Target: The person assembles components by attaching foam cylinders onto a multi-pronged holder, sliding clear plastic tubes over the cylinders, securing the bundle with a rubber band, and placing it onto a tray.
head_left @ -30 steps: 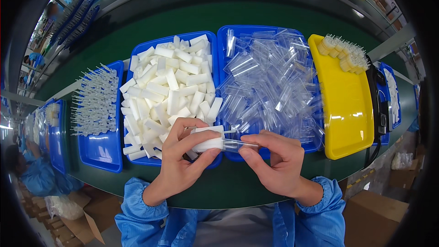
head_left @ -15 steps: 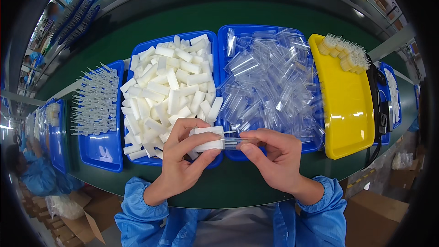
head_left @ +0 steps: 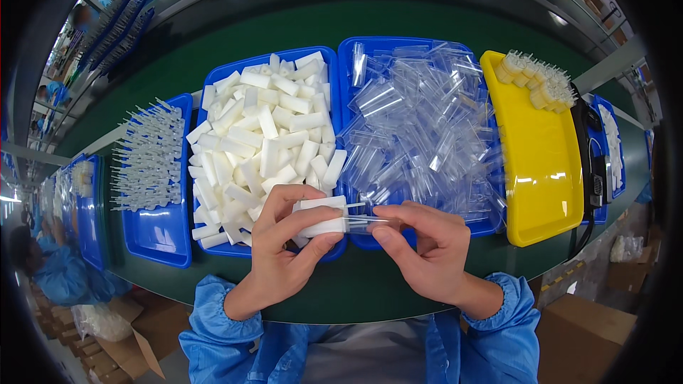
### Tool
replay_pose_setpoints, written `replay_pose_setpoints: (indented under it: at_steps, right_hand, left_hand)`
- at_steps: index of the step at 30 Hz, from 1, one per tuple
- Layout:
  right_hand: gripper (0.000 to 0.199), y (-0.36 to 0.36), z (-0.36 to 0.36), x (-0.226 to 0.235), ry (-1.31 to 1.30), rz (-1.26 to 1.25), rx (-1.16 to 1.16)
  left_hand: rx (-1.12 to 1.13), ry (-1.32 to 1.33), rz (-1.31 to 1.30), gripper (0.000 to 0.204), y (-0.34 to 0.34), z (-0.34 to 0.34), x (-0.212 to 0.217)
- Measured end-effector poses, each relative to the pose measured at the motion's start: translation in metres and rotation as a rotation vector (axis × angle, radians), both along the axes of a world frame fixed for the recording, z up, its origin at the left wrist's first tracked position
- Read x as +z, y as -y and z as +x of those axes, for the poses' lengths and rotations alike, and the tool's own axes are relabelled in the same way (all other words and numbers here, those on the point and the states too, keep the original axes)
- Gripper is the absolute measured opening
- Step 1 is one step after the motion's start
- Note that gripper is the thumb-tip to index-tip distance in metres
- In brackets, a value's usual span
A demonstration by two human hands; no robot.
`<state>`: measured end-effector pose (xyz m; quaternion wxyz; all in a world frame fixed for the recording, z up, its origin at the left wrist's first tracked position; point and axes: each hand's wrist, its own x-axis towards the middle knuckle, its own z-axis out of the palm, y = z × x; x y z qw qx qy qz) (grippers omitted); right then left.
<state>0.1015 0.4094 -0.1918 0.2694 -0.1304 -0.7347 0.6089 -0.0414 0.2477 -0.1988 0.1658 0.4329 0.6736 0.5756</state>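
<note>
While my left hand (head_left: 284, 249) curls its fingers shut around two white blocks (head_left: 324, 217), my right hand (head_left: 420, 249) pinches a clear tube (head_left: 370, 224) between thumb and forefinger, its end touching the blocks. Both sit at the near edge, over the blue tray (head_left: 213, 85) of white pieces and the blue tray of clear tubes (head_left: 348, 53) to its right.

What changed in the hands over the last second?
The right hand slid its clear plastic tube leftward, closing the gap until it met the white pieces gripped by the left hand. Both hands kept their grips. The blue trays and yellow tray stayed put.
</note>
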Motion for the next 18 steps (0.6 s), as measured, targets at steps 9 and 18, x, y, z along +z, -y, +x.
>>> replay_pose_setpoints:
  at_steps: [9, 18]
  right_hand:
    - [0.023, 0.0032, 0.0003, -0.0062, 0.035, -0.467, 0.065]
    - [0.022, -0.0003, -0.0006, -0.0049, -0.074, -0.043, -0.015]
  left_hand:
    - [-0.016, -0.054, -0.004, 0.03, 0.0009, -0.0029, -0.0009]
    - [-0.02, -0.021, -0.057, 0.032, -0.0003, -0.0016, 0.0017]
